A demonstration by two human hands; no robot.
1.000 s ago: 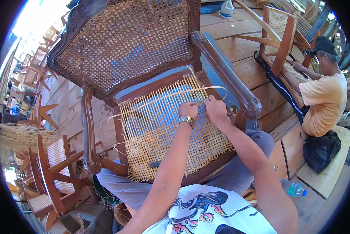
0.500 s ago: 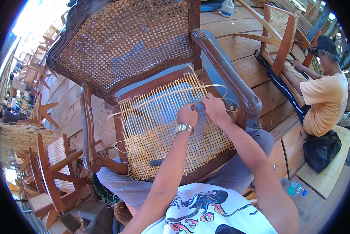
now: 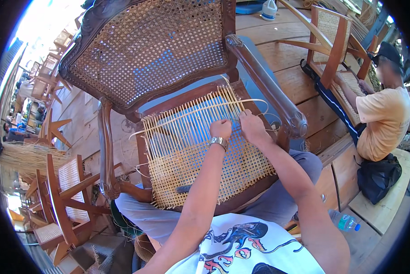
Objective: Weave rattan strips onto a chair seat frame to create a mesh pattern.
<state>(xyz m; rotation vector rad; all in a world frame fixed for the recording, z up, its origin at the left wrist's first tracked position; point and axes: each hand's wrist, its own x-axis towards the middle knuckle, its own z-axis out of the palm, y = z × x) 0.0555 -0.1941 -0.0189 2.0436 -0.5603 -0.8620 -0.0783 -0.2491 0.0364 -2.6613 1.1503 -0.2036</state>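
Across my lap lies the half-woven cane seat [image 3: 177, 169] of a dark carved wooden armchair [image 3: 105, 150]. Its near part is a tight mesh; toward the backrest run bare strands with gaps between. My left hand [image 3: 221, 129] is closed low over the weave, and whatever its fingers grip is hidden. Close to its right, my right hand [image 3: 251, 127] pinches a cane strand by the seat's right side. One loose cane strip [image 3: 186, 113] lies across the bare strands and curls past the right edge. A short dark tool [image 3: 184, 188] rests on the finished mesh.
The chair's caned backrest [image 3: 145, 59] rises ahead, an armrest [image 3: 271, 84] at right. A person in a tan shirt [image 3: 383, 118] sits at right by another caned chair [image 3: 330, 41]. Wooden chair frames [image 3: 65, 201] and loose fibre [image 3: 26, 157] are at left; a plastic bottle [image 3: 346, 222] lies at right.
My left hand has shifted slightly up over the weave, its fingers more curled. My right hand stays near the same place. The other person's hands have moved lower on their chair.
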